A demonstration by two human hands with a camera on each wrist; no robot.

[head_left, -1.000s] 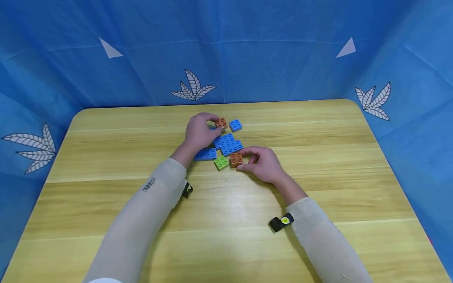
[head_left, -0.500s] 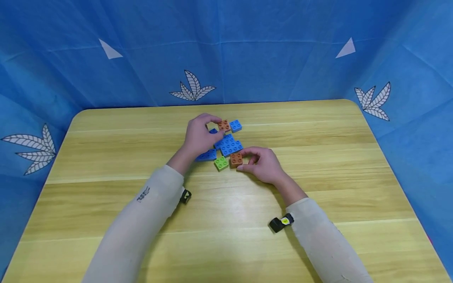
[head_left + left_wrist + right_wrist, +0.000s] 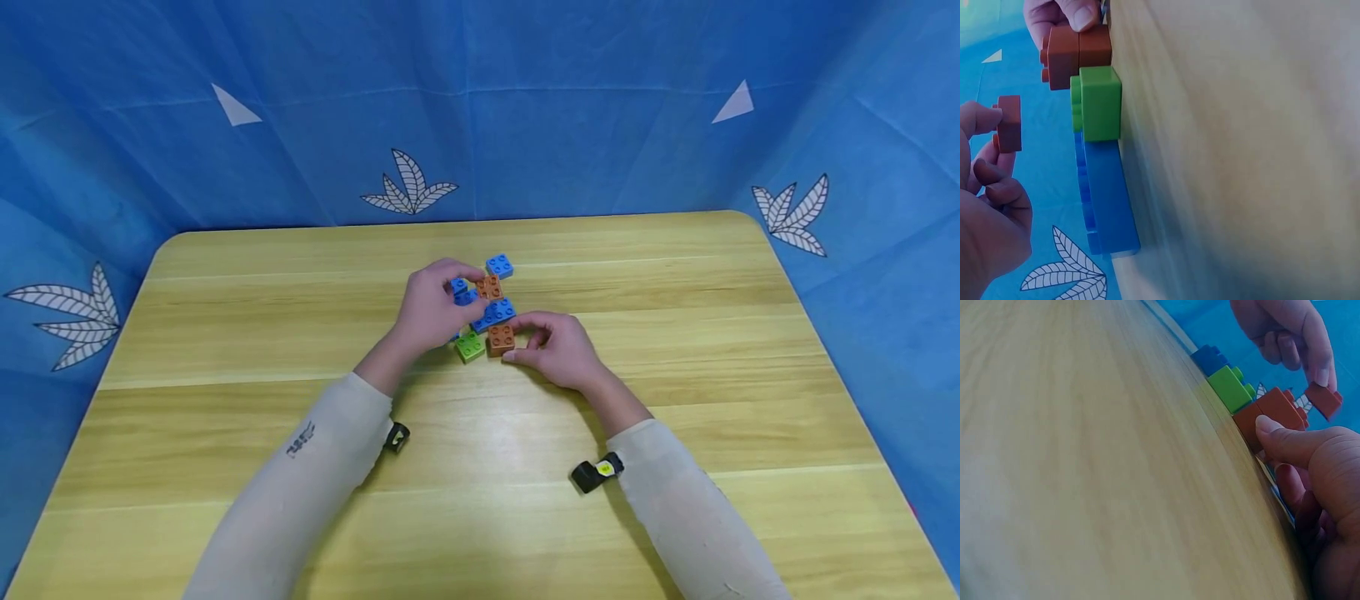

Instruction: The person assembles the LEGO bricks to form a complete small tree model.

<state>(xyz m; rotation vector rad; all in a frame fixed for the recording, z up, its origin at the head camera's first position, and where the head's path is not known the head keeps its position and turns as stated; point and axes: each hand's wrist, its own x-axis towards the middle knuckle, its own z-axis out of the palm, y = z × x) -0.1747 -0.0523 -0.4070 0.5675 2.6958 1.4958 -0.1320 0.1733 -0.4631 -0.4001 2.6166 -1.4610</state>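
Observation:
My left hand point(image 3: 429, 310) pinches a brown building brick point(image 3: 490, 287) between thumb and finger. In the left wrist view that brick point(image 3: 1011, 124) hangs clear of the table, studs facing away from it. Low over the table, my right hand point(image 3: 558, 350) grips a stack of two brown bricks point(image 3: 501, 342), one on top of the other, as the right wrist view shows. Beside the stack stands a lime green brick point(image 3: 470, 347). Blue bricks point(image 3: 497, 314) lie just behind the stack, partly hidden under the held brick and my left hand.
A small square blue brick point(image 3: 499, 266) lies at the back of the group. In the left wrist view a long blue brick point(image 3: 1110, 194) lines up with the green one. The wooden table point(image 3: 675, 317) ends at a blue cloth backdrop point(image 3: 570, 125).
My left hand has moved right and toward the near side with the brown brick, from beside the small blue brick to over the blue bricks. My right hand stays on the stack.

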